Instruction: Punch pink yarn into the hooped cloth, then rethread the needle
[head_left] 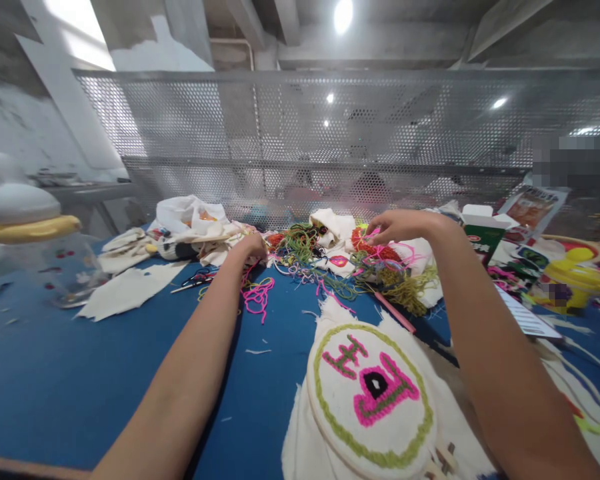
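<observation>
My left hand [254,247] reaches into the far pile with its fingers curled down. What it grips, if anything, is hidden. Below it a loose tangle of pink yarn [258,297] lies on the blue tabletop. My right hand [399,225] bends over red-orange yarn [363,243], its fingertips drawn together at some bright pink strands. Between the hands sit green yarn [300,241] and a cloth scrap with a pink lips motif [339,261]. Closer to me rests an embroidery hoop [310,387] holding white cloth, stitched with pink and green characters inside a green ring.
A clear jar with a yellow-rimmed lid [35,233] stands at left, beside a white cloth piece [130,293]. Scissors [195,280] and a pink stick [395,312] lie near the pile. At right are a green box [483,233] and yellow tub [560,287]. A perforated metal screen [300,133] rises behind.
</observation>
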Motion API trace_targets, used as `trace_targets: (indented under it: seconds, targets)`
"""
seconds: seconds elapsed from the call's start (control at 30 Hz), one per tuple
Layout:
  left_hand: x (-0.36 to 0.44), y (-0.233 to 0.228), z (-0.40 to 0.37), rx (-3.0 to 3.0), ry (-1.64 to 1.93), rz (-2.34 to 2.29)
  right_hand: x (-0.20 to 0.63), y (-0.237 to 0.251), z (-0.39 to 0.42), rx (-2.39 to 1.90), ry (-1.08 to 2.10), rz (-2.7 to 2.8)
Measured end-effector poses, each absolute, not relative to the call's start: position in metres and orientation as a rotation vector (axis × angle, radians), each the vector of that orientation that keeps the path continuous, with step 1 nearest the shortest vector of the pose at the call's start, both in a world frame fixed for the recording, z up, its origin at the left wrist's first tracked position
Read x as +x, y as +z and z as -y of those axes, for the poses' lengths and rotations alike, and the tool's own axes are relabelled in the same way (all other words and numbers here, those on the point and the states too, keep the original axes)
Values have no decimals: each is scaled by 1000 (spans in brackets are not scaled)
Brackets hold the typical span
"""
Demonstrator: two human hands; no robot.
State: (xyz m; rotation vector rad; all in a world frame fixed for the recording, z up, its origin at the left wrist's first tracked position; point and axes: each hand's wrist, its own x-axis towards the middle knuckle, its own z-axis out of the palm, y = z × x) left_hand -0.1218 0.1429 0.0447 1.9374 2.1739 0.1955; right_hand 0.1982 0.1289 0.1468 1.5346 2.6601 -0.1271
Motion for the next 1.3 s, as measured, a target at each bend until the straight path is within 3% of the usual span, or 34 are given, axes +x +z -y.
trace_targets:
  seconds: [0.43,0.6,0.7,0.77,1.3]
  targets:
    - [-105,140,-94,2212,1073,-1929,188,150,-121,1509,-166,-2834]
    - [-80,163,-67,2356,1403,-1455,164,150,-100,1400,-684,-3220]
    - [-59,170,-55,2438,1391,-1316,145,151,-85,1161,-999,-3399]
    - [-46,172,-50,2543,1302,-1236,135,152,-77,999,-1049,-3509]
    - [-29,172,-50,2736,1088,-1209,133,162,-64,1240,-776,-3808]
